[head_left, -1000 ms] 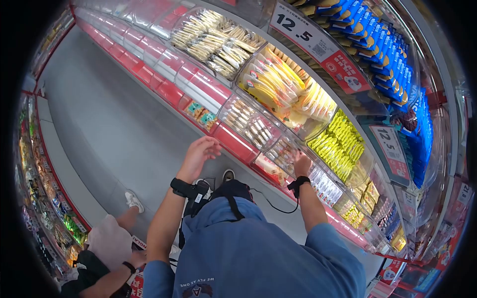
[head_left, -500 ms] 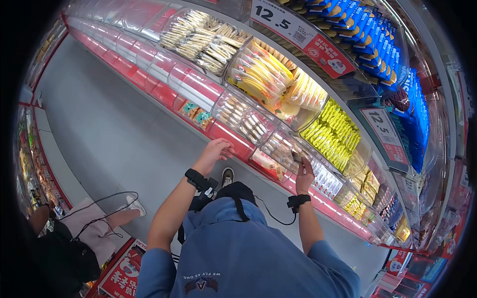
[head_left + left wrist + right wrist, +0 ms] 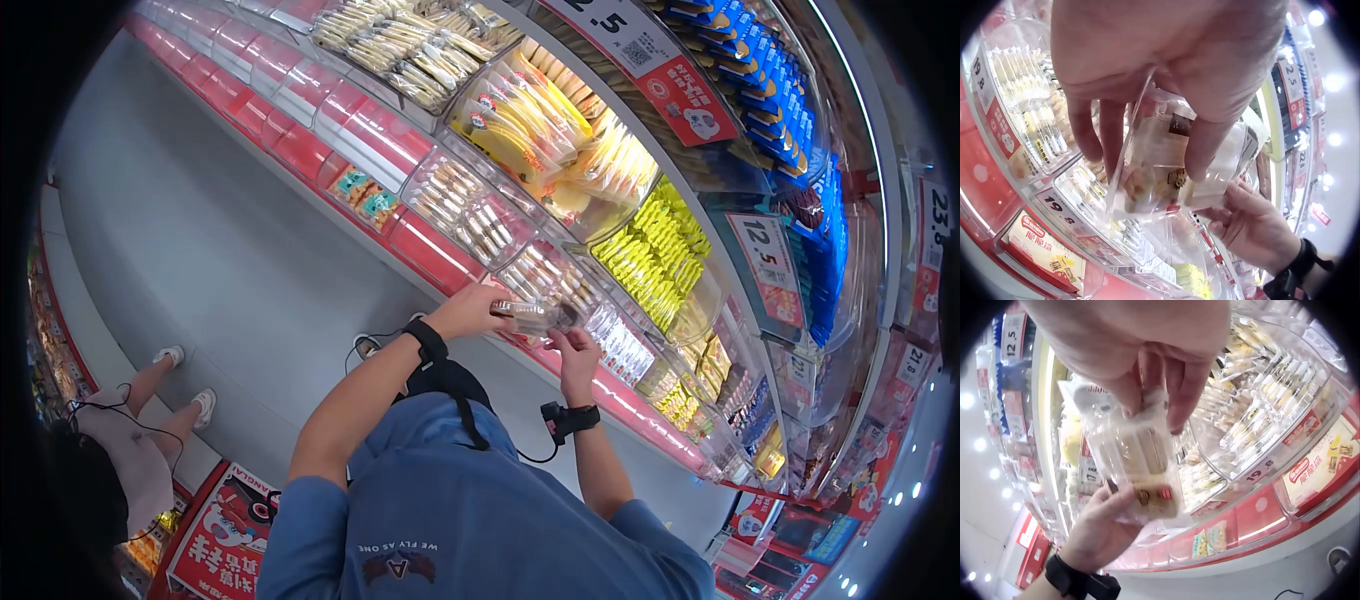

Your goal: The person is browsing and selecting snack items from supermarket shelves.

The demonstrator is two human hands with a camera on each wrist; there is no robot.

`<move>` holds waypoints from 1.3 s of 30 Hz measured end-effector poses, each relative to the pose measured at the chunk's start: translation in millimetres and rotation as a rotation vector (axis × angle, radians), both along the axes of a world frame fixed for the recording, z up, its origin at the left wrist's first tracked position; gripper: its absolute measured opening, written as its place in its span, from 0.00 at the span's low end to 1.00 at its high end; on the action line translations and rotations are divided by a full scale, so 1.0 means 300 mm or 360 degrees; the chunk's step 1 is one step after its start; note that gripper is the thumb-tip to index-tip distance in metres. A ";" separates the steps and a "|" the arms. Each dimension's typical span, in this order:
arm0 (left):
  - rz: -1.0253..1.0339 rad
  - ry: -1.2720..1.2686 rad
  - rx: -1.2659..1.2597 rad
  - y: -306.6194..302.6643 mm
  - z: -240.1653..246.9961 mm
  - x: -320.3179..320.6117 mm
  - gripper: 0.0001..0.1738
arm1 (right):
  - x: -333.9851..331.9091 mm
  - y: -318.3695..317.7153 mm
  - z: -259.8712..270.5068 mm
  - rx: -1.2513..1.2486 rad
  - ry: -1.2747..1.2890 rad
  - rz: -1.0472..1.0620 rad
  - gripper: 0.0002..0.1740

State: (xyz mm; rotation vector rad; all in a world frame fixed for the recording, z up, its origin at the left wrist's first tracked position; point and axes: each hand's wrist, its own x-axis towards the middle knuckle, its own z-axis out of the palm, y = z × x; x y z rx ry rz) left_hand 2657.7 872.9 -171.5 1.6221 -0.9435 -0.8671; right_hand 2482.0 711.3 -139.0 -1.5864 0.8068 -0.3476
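Both hands hold one clear plastic snack pack (image 3: 530, 317) in front of the lower shelf bins. It has pale contents and a small brown and red label. My left hand (image 3: 466, 312) grips one end, its thumb (image 3: 1205, 147) lying across the wrapper. At the other end, my right hand (image 3: 577, 360) pinches the crimped edge of the wrapper between thumb and fingers, as the right wrist view shows. Behind the pack is a bin of similar wrapped snacks (image 3: 545, 272).
Yellow-green packets (image 3: 655, 250) and large yellow bags (image 3: 525, 125) fill the upper bins. Blue packets (image 3: 770, 90) hang at the right above a price sign (image 3: 765, 265). A boxed snack (image 3: 1044, 253) is in the bottom row. Another person (image 3: 130, 440) stands at the lower left.
My right hand has drawn the snack pack out of the bin toward my body. My left hand, earlier held free in the air, has moved right and now grips the pack too.
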 end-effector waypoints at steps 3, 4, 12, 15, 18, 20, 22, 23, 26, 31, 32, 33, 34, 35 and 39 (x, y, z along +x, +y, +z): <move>0.0013 0.0204 0.0088 0.057 -0.008 0.035 0.25 | 0.029 -0.056 -0.002 0.0082 0.0070 0.0257 0.03; 0.0069 0.0202 0.0109 0.084 -0.010 0.040 0.24 | 0.040 -0.081 -0.016 0.0110 0.0096 0.0348 0.04; 0.0488 0.0554 0.0138 0.296 0.001 0.080 0.22 | 0.068 -0.317 -0.312 -0.0689 0.0678 0.0374 0.12; 0.0538 0.0480 0.0251 0.330 -0.040 0.083 0.23 | 0.070 -0.303 -0.371 -0.0660 0.0558 0.0359 0.13; 0.0618 0.0508 0.0094 0.318 -0.082 0.067 0.22 | 0.046 -0.271 -0.337 -0.0661 0.0600 0.0400 0.16; 0.0616 0.0290 0.0056 0.293 -0.080 0.048 0.19 | 0.022 -0.249 -0.289 -0.0580 0.0600 0.0418 0.18; 0.0542 0.0144 0.0064 0.255 -0.058 0.031 0.18 | -0.024 -0.238 -0.224 -0.0438 0.0616 0.0407 0.19; 0.0466 0.0105 0.0094 0.228 -0.052 0.022 0.18 | -0.064 -0.238 -0.209 -0.0478 0.0557 0.0409 0.20; 0.0191 -0.0073 0.0146 0.112 -0.081 -0.016 0.18 | -0.205 -0.235 -0.175 -0.0377 0.0454 0.0243 0.22; 0.0037 -0.0445 0.0287 -0.085 -0.026 -0.101 0.15 | -0.376 -0.209 -0.053 -0.0054 0.0266 0.0104 0.20; 0.0080 -0.0527 0.0239 -0.119 -0.029 -0.115 0.15 | -0.388 -0.200 -0.021 -0.0013 0.0232 0.0109 0.19; 0.0124 -0.0610 0.0191 -0.151 -0.035 -0.126 0.14 | -0.400 -0.198 0.008 -0.0026 0.0230 0.0149 0.17; 0.0193 -0.0656 0.0124 -0.185 -0.044 -0.131 0.14 | -0.416 -0.193 0.022 0.0012 0.0204 0.0090 0.16; 0.0261 -0.0699 0.0057 -0.217 -0.057 -0.136 0.13 | -0.441 -0.181 0.029 0.0053 0.0179 0.0031 0.16; 0.0331 -0.1039 0.0051 -0.318 -0.094 -0.123 0.15 | -0.642 -0.237 -0.064 0.0043 0.0188 0.0035 0.23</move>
